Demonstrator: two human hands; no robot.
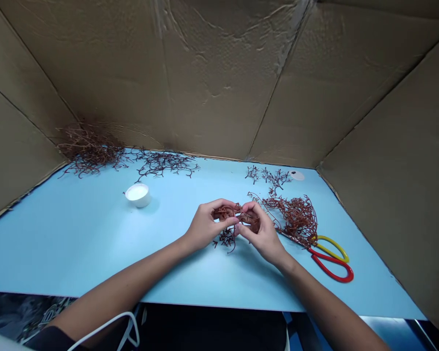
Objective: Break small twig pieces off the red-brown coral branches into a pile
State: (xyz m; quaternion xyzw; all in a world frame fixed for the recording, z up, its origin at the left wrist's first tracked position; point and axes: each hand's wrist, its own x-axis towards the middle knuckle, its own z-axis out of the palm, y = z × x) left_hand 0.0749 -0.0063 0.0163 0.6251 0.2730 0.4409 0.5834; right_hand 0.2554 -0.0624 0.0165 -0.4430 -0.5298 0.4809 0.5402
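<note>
At the near middle of a pale blue counter [76,234], a bunch of reddish-brown branching strands [225,211] is grasped in the grip of the left hand [205,225] and the right hand [266,237], both pinched closed. The bunch is stretched roughly sideways from one hand to the other, directly between them, with neither hand clearly the nearer; no single long axis can be made out in the tangle, though one curved strand is seen hanging toward the near edge. Just below the grip, a small dark cluster of twigs [226,237] is shown; whether it is joined to the held bunch cannot be told. To the right, scissors [314,252] are laid with their red and yellow handles turned away from the right hand, their blades partly covered by a tangled pile [296,217] of similar strands. That pile is set just beyond the right hand, the nearer of the two. Well apart on the left, a white cup [138,195] is placed. Farther back, loose sprigs [277,178] are scattered at right near a white disc [297,175], while a flat spread of twigs [164,163] and a large heap [91,151] are lined along the cardboard wall [219,97].
</note>
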